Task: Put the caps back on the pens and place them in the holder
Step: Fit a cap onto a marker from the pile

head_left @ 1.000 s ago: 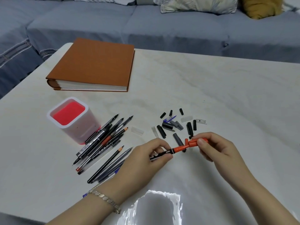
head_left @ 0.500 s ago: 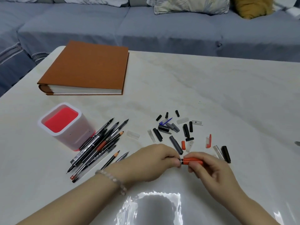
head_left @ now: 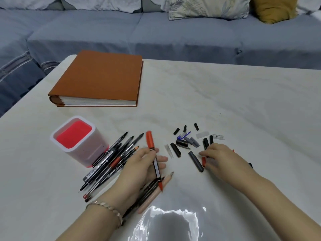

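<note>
One bare tip: left hand (head_left: 140, 169) grips red-capped black marker (head_left: 155, 161); right hand (head_left: 220, 157) over small red cap (head_left: 203, 161) (grip unclear); I'd seat it squarely.

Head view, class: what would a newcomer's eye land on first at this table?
The bright red-lined pen holder stands out at the left, beside a pile of uncapped pens. In the middle the left hand holds an orange marker pen, while the right hand rests among scattered loose caps. A brown album lies behind.
</note>
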Demonstrator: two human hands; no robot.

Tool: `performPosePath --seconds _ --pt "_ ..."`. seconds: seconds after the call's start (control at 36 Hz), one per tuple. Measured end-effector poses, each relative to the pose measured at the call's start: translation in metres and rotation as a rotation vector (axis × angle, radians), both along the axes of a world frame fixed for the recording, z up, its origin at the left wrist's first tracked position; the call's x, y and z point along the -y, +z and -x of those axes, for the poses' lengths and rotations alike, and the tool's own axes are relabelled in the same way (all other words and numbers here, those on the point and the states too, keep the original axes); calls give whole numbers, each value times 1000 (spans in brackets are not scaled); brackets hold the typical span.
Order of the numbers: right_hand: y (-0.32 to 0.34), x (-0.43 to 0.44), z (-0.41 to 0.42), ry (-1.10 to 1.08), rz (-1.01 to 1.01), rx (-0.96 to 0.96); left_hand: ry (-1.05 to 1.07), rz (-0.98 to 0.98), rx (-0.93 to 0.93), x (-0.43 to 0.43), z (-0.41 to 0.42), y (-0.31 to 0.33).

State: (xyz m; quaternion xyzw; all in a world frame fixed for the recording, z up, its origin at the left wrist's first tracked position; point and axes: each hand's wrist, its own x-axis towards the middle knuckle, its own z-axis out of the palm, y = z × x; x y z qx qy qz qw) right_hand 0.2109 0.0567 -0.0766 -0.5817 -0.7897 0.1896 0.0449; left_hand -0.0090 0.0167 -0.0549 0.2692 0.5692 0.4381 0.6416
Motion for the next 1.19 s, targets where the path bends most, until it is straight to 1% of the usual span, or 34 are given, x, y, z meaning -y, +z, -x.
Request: performPosePath --seconds 0.06,0.17,0.25,0.33,0.39,0.44,0.58,0.64,0.72,0.81,0.92,1.19 --pt "-4 -1 0 38 30 49 87 -8 63 1 5 1" --pt "-5 0 3 129 -7 101 206 -11 185 4 6 2" --pt "-6 0 3 129 -50 86 233 -25 229 5 4 3" --pt "-8 5 1 76 -90 41 263 -30 257 7 0 3" --pt "-6 9 -1 -22 -132 -70 284 -40 273 8 -3 2" --pt "0 13 -1 -136 -153 -258 303 -51 291 9 -5 1" --pt "24 34 7 -322 -88 -677 349 -65 365 10 -11 5" --pt "28 45 12 -352 -33 -772 354 -69 403 10 -13 8" --pt "28 57 21 -366 47 -865 355 -59 419 11 -16 11" --pt "27 63 29 -373 87 -898 335 -31 413 14 -18 15" --pt "28 66 36 -377 80 -902 332 -30 401 15 -20 17" --pt "36 65 42 -304 30 -847 315 -51 369 17 -22 18"
